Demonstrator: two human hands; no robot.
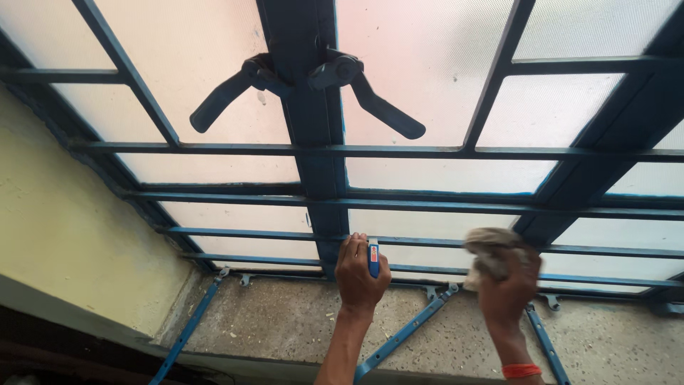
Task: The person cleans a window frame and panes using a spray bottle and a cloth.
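A large window (427, 107) with frosted glass panes and a dark blue metal frame fills most of the view, with blue horizontal bars crossing it and a thick central post (313, 142) running down the middle. To the left stands a pale yellow wall (64, 228). Below the window lies a speckled stone sill (285, 328), scattered with small pale flecks. Two black lever handles sit high on the central post: the left handle (221, 100) slants down to the left, the right handle (377, 103) slants down to the right. Blue window stays lie across the sill, one at the left (189, 328), one near the middle (402, 335) and one at the right (545, 346).

The left hand (360, 274) is raised against the foot of the central post, fingers curled tight around a small blue tool (373, 258) with an orange and white patch on its handle; the tool stands upright, its upper end touching the lowest bars. What kind of tool it is cannot be made out. The right hand (507, 285), blurred, is closed around a crumpled grey-brown cloth (491, 249), pressed to the glass just right of the post, near the lower bars. An orange band (521, 371) circles the right wrist.
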